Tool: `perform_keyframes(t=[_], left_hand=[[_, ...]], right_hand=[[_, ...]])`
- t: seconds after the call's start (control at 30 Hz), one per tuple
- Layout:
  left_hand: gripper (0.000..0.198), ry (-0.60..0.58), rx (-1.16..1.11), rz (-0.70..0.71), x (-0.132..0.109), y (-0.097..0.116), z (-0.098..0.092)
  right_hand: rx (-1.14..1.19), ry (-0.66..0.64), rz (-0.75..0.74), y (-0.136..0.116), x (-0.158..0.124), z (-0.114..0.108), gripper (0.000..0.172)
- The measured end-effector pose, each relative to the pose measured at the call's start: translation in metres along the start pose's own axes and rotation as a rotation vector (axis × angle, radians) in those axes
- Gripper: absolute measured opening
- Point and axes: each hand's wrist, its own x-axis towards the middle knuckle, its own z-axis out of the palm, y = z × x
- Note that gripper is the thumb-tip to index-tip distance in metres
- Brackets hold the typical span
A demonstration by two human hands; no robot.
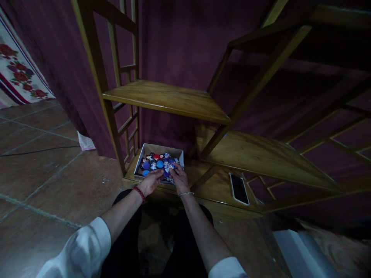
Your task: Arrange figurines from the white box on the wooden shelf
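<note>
While its white-and-blue form is partly covered by fingers, a small doll figurine (167, 166) is held just over the near side of a shallow cardboard box (161, 150). It is pinched in the fingertips of both the left hand (151, 181) and the right hand (179, 178); its finer details cannot be made out. Behind it, the box is filled with similar figurines (153, 165), dark-haired for the most part, among which round blue pieces (160, 164) are scattered and one red patch is seen. A red beaded bracelet (139, 194) is worn on the left wrist, a silver bangle (186, 194) on the right. The box is set on the low bottom board (210, 189) of a wooden display shelf, on which a white-edged smartphone (239, 189) is also laid, dark screen up, well to the right. Above the box, a narrower shelf board (168, 99) is fixed beside a lattice side panel (127, 125). The shelf is backed by a maroon curtain (176, 46), and brown floor tiles (58, 170) are crossed at left by a thin black cable (40, 150).
</note>
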Motion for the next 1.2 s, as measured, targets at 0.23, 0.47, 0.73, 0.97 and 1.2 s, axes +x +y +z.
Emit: perform_keyframes(t=[0.23,0.47,0.73,0.97,1.2], left_hand=[[0.009,-0.004,-0.011,-0.065,0.007,-0.001,-0.004],[0.009,-0.072,-0.062,-0.056,0.010,-0.007,-0.016],[0.008,-0.059,-0.075,-0.066,0.007,-0.003,-0.013],[0.008,-0.036,-0.037,-0.069,0.005,-0.003,-0.007],[0.012,-0.042,-0.011,-0.048,0.006,-0.007,-0.009]], right_hand=[[0.006,-0.030,0.007,-0.005,-0.004,-0.002,0.046],[0.009,-0.037,0.047,-0.002,-0.002,-0.003,0.049],[-0.018,-0.055,0.045,0.004,0.005,-0.008,0.049],[-0.169,-0.045,-0.004,-0.001,0.007,-0.011,0.038],[-0.260,-0.064,-0.021,0.010,0.013,-0.017,0.036]])
